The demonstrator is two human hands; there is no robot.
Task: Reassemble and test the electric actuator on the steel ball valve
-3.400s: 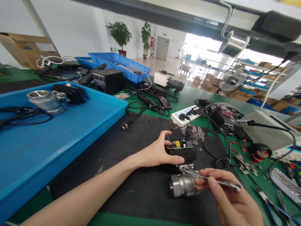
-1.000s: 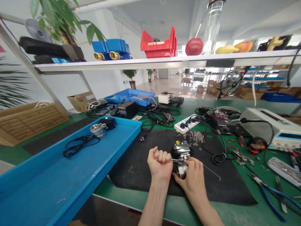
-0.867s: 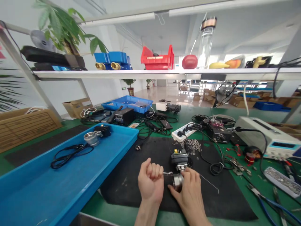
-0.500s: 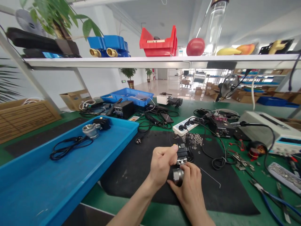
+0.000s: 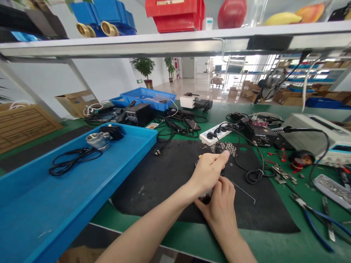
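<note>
My right hand (image 5: 223,201) curls round a silvery metal pipe fitting (image 5: 206,197), which is mostly covered by my hands. Just above it, my left hand (image 5: 210,170) is closed like a fist over the black part (image 5: 196,163) at the fitting's far end, thumb pointing right. Whatever lies inside its fingers is hidden. Both hands are over the black mat (image 5: 161,186). A thin bent metal rod (image 5: 244,191) lies on the mat to the right, and a scatter of small metal rings (image 5: 229,148) lies beyond the hands.
At left a blue tray (image 5: 82,193) holds another metal fitting (image 5: 98,141) and a coiled black cable (image 5: 75,160). Behind stands a white power strip (image 5: 215,133) with cords. To the right are blue-handled pliers (image 5: 311,219) and a bench instrument (image 5: 320,137). A shelf (image 5: 175,45) spans overhead.
My left hand has moved right and over the black part, now covering it and much of the fitting. The right hand stays on the fitting. The view has tilted downward and closer.
</note>
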